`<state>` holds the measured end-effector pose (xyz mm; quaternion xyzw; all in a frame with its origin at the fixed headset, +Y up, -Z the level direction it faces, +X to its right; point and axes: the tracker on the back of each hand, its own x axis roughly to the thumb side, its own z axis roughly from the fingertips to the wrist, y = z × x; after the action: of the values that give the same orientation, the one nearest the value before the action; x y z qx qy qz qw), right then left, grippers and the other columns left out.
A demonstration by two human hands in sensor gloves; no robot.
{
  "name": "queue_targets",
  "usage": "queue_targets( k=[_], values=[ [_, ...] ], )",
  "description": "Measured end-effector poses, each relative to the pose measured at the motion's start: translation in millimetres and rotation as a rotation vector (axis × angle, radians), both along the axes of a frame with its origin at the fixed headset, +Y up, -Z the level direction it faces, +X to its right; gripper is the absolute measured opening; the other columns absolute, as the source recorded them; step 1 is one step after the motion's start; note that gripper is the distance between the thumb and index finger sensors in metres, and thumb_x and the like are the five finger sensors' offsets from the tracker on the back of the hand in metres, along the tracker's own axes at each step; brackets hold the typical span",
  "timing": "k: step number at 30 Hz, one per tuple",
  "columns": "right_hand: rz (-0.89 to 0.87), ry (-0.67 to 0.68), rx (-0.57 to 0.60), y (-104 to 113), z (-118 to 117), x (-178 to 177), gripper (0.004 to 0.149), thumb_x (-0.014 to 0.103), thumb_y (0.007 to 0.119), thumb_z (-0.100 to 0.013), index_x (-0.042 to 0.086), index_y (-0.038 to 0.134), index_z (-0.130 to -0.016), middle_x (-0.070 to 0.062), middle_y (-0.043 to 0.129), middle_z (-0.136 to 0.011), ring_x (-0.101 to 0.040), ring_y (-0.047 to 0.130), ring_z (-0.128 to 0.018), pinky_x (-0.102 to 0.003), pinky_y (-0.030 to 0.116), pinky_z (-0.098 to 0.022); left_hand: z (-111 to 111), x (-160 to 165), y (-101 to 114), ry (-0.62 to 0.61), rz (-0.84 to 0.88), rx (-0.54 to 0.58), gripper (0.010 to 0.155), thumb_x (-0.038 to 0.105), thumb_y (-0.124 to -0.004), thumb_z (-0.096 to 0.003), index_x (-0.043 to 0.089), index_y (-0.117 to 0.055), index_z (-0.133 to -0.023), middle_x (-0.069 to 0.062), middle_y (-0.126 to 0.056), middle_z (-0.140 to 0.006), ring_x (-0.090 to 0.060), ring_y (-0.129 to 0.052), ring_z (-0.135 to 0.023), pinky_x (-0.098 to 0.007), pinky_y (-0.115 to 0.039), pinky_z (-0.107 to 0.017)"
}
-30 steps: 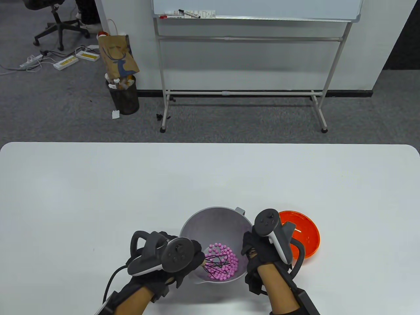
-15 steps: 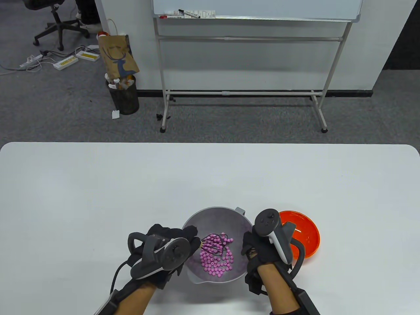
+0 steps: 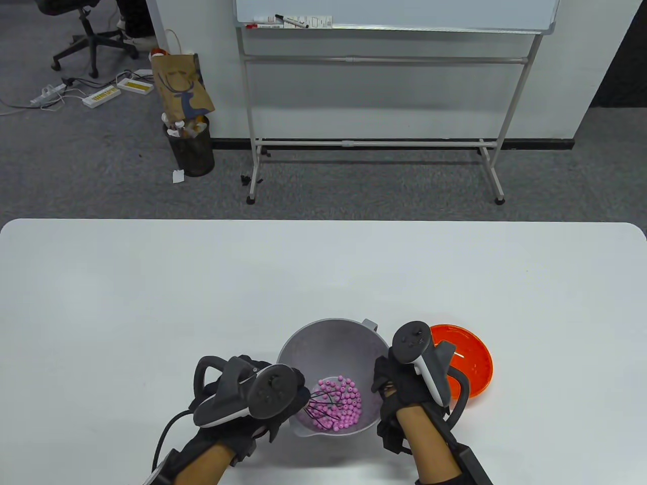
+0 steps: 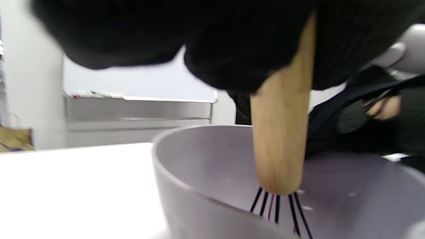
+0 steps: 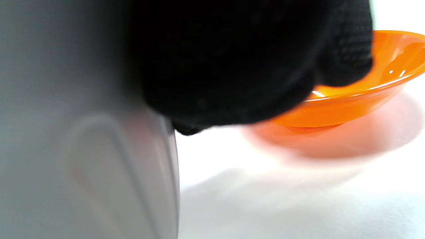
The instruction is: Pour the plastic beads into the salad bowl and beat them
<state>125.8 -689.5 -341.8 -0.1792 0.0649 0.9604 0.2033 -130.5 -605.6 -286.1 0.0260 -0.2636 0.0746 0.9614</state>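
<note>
A grey salad bowl (image 3: 328,338) stands near the table's front edge, with many pink plastic beads (image 3: 341,409) in its bottom. My left hand (image 3: 283,399) grips the wooden handle (image 4: 280,139) of a whisk. Its black wires (image 3: 321,404) dip into the beads at the bowl's near left side. My right hand (image 3: 391,386) holds the bowl's right wall (image 5: 83,149), fingers curled around it. The fingertips are hidden in every view.
An empty orange dish (image 3: 470,361) sits just right of the bowl, behind my right hand, also in the right wrist view (image 5: 365,96). The white table (image 3: 202,293) stretches far and to both sides. Beyond it stand a whiteboard frame (image 3: 374,146) and a waste bin (image 3: 192,149).
My left hand swung the whisk from the bowl's near side up to its left rim and back down toward me, stirring the beads. My right hand and the bowl stayed in place.
</note>
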Motion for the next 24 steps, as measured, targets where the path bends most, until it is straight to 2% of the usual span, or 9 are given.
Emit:
queue_targets(
  k=[1, 5, 7, 11, 16, 19, 24],
  values=[
    [0.0, 0.0, 0.0, 0.0, 0.0, 0.0, 0.048, 0.046, 0.083, -0.047, 0.009, 0.088, -0.077, -0.007, 0.104, -0.042, -0.011, 0.102, -0.004, -0.035, 0.088, -0.023, -1.1, 0.7, -3.7, 0.008, 0.029, -0.007, 0.042, 0.057, -0.089, -0.0417, 0.028, -0.099, -0.07, 0.008, -0.104, -0.019, -0.01, -0.098, -0.008, -0.038, -0.09, -0.04],
    [-0.001, -0.001, -0.001, -0.1, 0.0, 0.1, 0.048, 0.046, 0.083, -0.047, 0.009, 0.088, -0.077, -0.007, 0.104, -0.042, -0.011, 0.102, -0.004, -0.035, 0.088, -0.023, -8.5, 2.1, -18.9, 0.054, 0.066, 0.09, 0.043, 0.058, -0.086, -0.0426, 0.029, -0.098, -0.072, 0.009, -0.104, -0.02, -0.01, -0.098, -0.009, -0.039, -0.09, -0.041],
    [-0.002, 0.0, -0.001, -0.1, 0.0, 0.3, 0.048, 0.046, 0.083, -0.047, 0.009, 0.088, -0.077, -0.007, 0.104, -0.042, -0.011, 0.102, -0.004, -0.035, 0.088, -0.023, -9.7, -0.3, -20.6, 0.085, 0.049, 0.163, 0.045, 0.059, -0.085, -0.0425, 0.029, -0.097, -0.073, 0.01, -0.104, -0.021, -0.009, -0.099, -0.01, -0.038, -0.09, -0.04],
    [-0.001, -0.001, -0.002, -0.2, 0.0, 0.1, 0.048, 0.046, 0.083, -0.047, 0.009, 0.088, -0.077, -0.007, 0.104, -0.042, -0.011, 0.102, -0.004, -0.035, 0.088, -0.023, -10.6, -2.3, -25.6, 0.108, 0.031, 0.234, 0.046, 0.06, -0.085, -0.0418, 0.03, -0.096, -0.075, 0.01, -0.104, -0.021, -0.009, -0.099, -0.01, -0.039, -0.089, -0.04],
    [-0.002, 0.0, -0.001, -0.3, 0.0, 0.2, 0.048, 0.046, 0.083, -0.047, 0.009, 0.088, -0.077, -0.007, 0.104, -0.042, -0.011, 0.102, -0.004, -0.035, 0.088, -0.023, -10.4, -5.0, -21.9, 0.138, -0.051, 0.294, 0.046, 0.059, -0.086, -0.0405, 0.031, -0.095, -0.076, 0.01, -0.105, -0.021, -0.01, -0.099, -0.01, -0.038, -0.089, -0.041],
    [-0.002, 0.0, -0.001, -0.2, 0.0, 0.2, 0.048, 0.046, 0.083, -0.047, 0.009, 0.088, -0.077, -0.007, 0.104, -0.042, -0.011, 0.102, -0.004, -0.035, 0.088, -0.023, -7.7, -5.1, -15.3, 0.128, -0.104, 0.296, 0.042, 0.059, -0.088, -0.0403, 0.032, -0.099, -0.07, 0.01, -0.105, -0.02, -0.01, -0.099, -0.01, -0.039, -0.089, -0.041],
    [-0.001, -0.001, -0.002, -0.2, 0.0, 0.0, 0.048, 0.046, 0.083, -0.047, 0.009, 0.088, -0.077, -0.007, 0.104, -0.042, -0.011, 0.102, -0.003, -0.035, 0.088, -0.023, 3.8, 2.9, -2.5, 0.129, -0.21, 0.281, 0.041, 0.059, -0.088, -0.0408, 0.03, -0.1, -0.069, 0.01, -0.105, -0.019, -0.01, -0.098, -0.009, -0.038, -0.089, -0.041]
  ],
)
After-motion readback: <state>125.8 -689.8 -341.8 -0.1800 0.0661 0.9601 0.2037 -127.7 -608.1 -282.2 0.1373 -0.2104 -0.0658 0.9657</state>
